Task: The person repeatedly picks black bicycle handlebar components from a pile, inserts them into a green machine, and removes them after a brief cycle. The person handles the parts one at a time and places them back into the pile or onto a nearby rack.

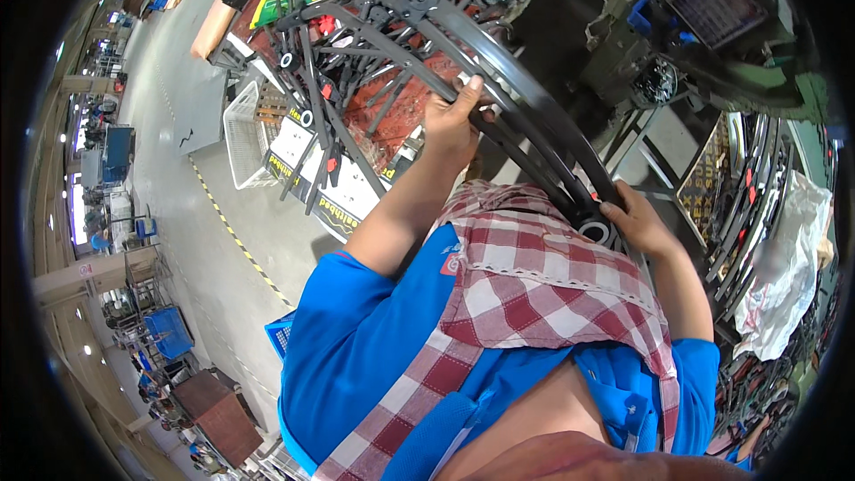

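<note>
Across the front of my body lies a black metal tube frame, made of curved bars joined at a pivot at its far upper end. My left hand is closed around one of its tubes near the middle, thumb on top. At the near right end my right hand grips the frame beside a round, pale-rimmed ring. The frame slants from upper left to lower right. Its far end overlaps a heap of similar black tube parts, so where it stops is hard to make out.
A dark machine stands close on the right. More curved black bars and a white plastic sack lie beyond my right arm. To the left are a white basket, printed white cartons and a yellow-black floor line.
</note>
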`<state>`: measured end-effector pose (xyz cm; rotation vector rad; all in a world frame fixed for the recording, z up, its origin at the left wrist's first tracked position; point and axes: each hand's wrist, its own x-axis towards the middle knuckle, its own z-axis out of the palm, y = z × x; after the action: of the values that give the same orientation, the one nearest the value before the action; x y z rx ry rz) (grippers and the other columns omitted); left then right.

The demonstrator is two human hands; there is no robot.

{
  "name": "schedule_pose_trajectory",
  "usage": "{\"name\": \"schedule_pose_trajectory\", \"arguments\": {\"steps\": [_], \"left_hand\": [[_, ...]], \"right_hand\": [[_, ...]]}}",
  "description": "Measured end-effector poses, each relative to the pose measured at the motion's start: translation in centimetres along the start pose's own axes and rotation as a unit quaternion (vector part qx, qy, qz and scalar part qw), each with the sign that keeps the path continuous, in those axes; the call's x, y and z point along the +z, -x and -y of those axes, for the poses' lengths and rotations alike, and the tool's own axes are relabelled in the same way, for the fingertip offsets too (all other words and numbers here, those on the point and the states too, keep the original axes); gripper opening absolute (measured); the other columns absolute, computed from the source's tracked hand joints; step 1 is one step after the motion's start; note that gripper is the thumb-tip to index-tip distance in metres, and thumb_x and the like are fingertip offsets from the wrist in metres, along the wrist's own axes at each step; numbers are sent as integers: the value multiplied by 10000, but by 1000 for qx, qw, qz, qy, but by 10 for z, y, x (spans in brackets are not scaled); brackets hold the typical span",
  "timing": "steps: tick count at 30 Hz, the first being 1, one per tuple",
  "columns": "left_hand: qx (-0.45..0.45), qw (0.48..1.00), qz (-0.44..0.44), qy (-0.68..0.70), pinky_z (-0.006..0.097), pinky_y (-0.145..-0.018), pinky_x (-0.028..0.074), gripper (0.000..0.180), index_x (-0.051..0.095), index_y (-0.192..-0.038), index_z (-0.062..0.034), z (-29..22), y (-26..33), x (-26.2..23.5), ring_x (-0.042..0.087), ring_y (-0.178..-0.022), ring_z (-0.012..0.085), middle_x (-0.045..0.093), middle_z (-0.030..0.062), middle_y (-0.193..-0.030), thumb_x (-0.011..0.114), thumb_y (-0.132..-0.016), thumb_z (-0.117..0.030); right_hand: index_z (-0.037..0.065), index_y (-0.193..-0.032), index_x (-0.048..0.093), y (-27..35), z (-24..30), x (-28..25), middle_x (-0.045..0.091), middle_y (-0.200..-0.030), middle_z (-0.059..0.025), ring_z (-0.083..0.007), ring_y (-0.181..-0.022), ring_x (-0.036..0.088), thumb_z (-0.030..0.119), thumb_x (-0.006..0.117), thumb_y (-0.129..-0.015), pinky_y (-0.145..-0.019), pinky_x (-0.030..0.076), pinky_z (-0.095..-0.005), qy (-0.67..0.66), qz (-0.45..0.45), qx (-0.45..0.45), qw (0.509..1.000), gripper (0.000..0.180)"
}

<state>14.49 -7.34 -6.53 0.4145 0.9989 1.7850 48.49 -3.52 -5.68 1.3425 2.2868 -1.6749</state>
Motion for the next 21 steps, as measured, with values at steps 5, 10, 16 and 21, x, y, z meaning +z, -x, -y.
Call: {"name": "schedule_pose_trajectory", "arguments": {"steps": [5, 10, 16, 21], "left_hand": [[-15, 999, 36, -18, 291, -610, 475, 90, 630, -944, -62, -19, -17, 13, 626, -753, 148, 662, 38, -837, 659, -958, -147], [-41, 998, 48, -21, 280, -624, 484, 122, 632, -961, -46, -64, -35, -8, 627, -747, 134, 667, 41, -833, 672, -946, -160], [22, 999, 19, 19, 313, -756, 552, 280, 480, -1140, -53, -90, -79, -40, 635, -878, 150, 616, 56, -1016, 663, -930, -78], [41, 996, 12, 77, 404, -840, 592, 493, 310, -1311, -108, -125, -102, -69, 633, -1022, 214, 552, 126, -1189, 620, -936, -25]], "right_hand": [[-2, -936, 600, 4, 6, -46, 560, -661, -37, -117, -608, 491, 227, 665, -941, -574, 419, -296, 30, -237, 46, 970, 239], [3, -894, 617, 14, 94, -90, 537, -657, 5, -66, -629, 458, 217, 677, -936, -580, 387, -267, 82, -290, -45, 952, 226], [12, -969, 561, -54, 130, -28, 570, -710, -136, -269, -644, 529, 298, 646, -946, -640, 441, -390, 163, -232, 28, 959, 299], [-18, -1115, 503, -118, 144, 48, 505, -964, -235, -434, -946, 527, 349, 581, -951, -836, 428, -453, 135, -110, -76, 982, 409]]}}
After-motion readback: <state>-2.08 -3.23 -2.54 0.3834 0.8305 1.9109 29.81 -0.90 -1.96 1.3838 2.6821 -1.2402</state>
